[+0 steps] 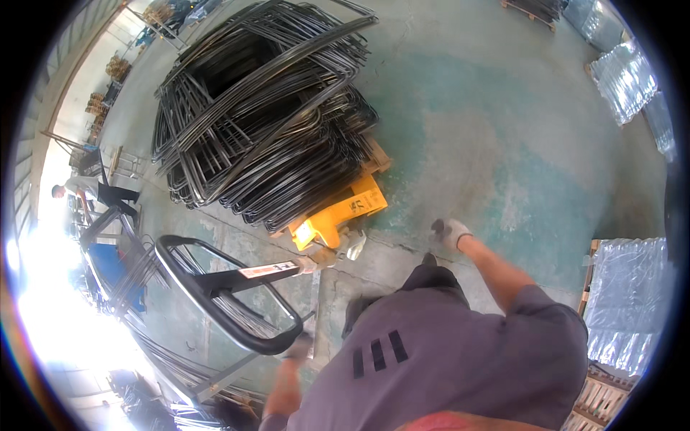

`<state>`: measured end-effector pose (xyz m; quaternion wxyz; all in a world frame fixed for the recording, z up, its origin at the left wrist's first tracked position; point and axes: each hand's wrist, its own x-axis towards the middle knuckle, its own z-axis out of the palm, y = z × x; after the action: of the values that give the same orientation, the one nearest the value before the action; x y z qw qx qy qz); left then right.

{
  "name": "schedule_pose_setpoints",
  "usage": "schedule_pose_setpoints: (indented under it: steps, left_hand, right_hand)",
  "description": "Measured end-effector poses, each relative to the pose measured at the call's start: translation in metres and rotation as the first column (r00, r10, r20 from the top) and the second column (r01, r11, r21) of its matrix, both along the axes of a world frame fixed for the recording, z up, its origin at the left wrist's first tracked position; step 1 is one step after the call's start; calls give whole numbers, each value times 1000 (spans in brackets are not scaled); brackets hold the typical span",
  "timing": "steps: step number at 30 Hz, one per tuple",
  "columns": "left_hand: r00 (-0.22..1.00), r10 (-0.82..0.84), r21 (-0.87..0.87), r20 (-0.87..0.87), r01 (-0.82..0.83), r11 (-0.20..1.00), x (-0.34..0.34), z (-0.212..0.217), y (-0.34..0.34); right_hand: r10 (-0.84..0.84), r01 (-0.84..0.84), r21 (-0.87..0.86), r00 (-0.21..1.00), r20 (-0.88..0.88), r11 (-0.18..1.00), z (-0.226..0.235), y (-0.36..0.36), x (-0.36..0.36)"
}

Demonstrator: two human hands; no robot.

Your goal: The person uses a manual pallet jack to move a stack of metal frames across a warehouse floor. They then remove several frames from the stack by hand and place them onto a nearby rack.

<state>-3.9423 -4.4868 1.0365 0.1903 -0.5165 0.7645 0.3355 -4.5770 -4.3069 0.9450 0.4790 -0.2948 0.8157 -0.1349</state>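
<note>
My left hand (pixel 298 348), in a grey glove, grips the near end of the black loop handle (pixel 215 287) of a yellow pallet jack (pixel 338 215). The jack's body sits under a wooden pallet (pixel 377 159) stacked high with bent black metal rod frames (pixel 259 108). My right hand (pixel 449 231), gloved in white with dark fingertips, hangs out to the right over the green concrete floor (pixel 503 129), holding nothing, fingers loosely apart. My grey shirt fills the lower middle.
Plastic-wrapped stacks stand at the right edge (pixel 629 302) and far right (pixel 625 79). More metal frames and a blue object (pixel 111 266) lie at the left. Another person (pixel 83 188) stands far left by the bright opening.
</note>
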Motion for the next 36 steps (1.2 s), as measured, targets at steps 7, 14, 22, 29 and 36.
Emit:
schedule_pose_setpoints:
  steps: [7,14,22,29,36]
  left_hand:
    - [954,127,24,-273,-125,992,-417,9,12]
    - [551,280,11,-786,-440,898,-677,19,-209]
    - [-187,706,624,-683,-651,432,-892,13,-529]
    - [-382,805,763,-454,-634,129,-1013,-31,-754]
    - [-683,607,858,-406,-514,-4,-1167,-101,-860]
  right_hand:
    - [-45,45,-166,999,0,985,-26,-109,-210]
    - [-179,182,-420,983,47,889,-3,-311,-433]
    - [-250,156,-511,961,-121,845,24,-541,-697]
    - [-222,66,-470,933,-284,880,26,-790,-904]
    - [-136,30,-397,960,-244,917,-61,-1067,-1112]
